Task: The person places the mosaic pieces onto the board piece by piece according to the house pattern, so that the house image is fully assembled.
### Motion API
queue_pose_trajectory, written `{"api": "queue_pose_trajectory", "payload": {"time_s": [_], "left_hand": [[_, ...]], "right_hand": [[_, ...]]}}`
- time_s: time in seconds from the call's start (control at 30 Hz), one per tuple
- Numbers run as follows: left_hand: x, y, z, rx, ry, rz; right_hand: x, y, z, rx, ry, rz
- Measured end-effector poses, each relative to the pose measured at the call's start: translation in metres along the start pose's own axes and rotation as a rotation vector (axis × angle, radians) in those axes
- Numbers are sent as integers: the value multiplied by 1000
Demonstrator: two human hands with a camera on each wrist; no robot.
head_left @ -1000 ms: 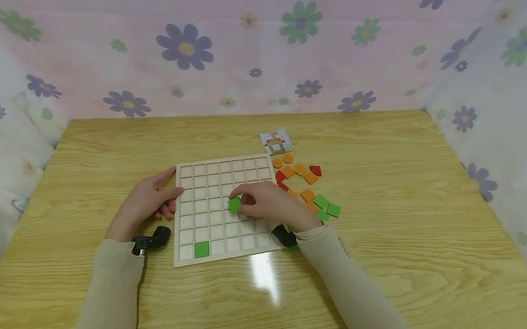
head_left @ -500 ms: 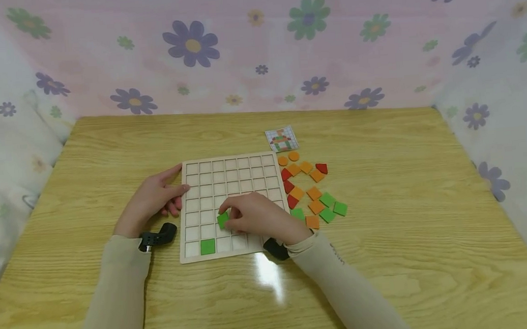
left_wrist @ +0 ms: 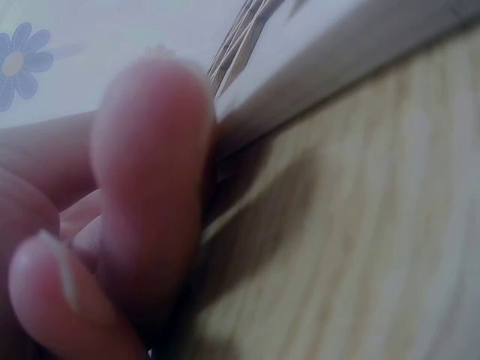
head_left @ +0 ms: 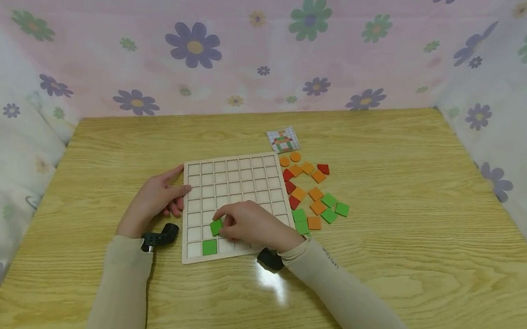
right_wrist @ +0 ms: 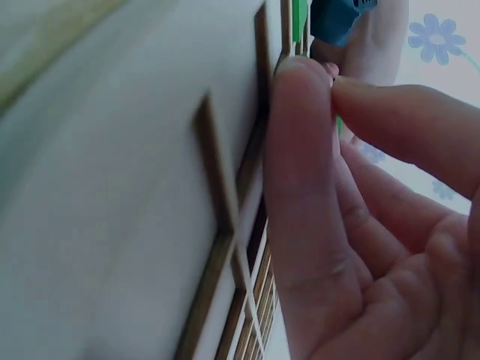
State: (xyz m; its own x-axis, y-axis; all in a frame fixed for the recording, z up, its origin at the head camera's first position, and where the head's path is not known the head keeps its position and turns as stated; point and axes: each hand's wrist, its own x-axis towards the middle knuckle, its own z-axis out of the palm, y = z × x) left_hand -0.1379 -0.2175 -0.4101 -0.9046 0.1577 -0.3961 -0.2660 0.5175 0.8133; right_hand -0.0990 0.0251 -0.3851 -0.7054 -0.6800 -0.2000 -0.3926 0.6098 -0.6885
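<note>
Nearest the camera, my beige sleeves [head_left: 345, 286] run in over the wood-grain surface [head_left: 422, 199], a dark wrist-worn device [head_left: 270, 260] showing beside the right cuff. In the nearest row of the wooden grid board [head_left: 217, 259], a flat green tile [head_left: 209, 247] fills the second cell from the left. Just beyond it, my right hand [head_left: 251, 225] pinches a green square [head_left: 216, 227] between thumb and forefinger, turned askew above the second and third columns; I cannot tell whether it touches wood. Lowered at that angle, it could catch on the raised dividers [right_wrist: 214, 165] and sit cocked, or nudge the placed tile.

My left hand [head_left: 153, 197], well apart from the right, rests its thumb on the board's left rim, forefinger at the far corner, lower fingers loosely bent. So light a touch might let the board slide under a firm press. To the right, a loose green piece [head_left: 301, 227] lies near my right cuff, where a careless sweep could scatter it; orange squares [head_left: 314, 222], red pieces [head_left: 323, 169] and orange discs [head_left: 295, 157] lie around and beyond. Farther off are a printed pattern card [head_left: 283, 140] and the floral backdrop [head_left: 259, 42].
</note>
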Motion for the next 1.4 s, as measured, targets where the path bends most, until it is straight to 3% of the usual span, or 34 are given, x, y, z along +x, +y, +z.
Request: {"api": "queue_pose_trajectory", "payload": {"time_s": [0.47,0.73,1.0,1.27,1.4], "left_hand": [[0,0,1,-5,19,2],[2,-1,1,0,17,-12],[3,-2,0,33,4,15],[3,1,0,6,33,-28],[2,1,0,22,16,-8]], "right_hand": [[3,-11,9,-144,64,-5],[4,-13,11,-163,72,1],[4,-16,13,-192,93,-13],[4,-15,13,-221,103,-33],[4,-14,14,-226,93,-35]]}}
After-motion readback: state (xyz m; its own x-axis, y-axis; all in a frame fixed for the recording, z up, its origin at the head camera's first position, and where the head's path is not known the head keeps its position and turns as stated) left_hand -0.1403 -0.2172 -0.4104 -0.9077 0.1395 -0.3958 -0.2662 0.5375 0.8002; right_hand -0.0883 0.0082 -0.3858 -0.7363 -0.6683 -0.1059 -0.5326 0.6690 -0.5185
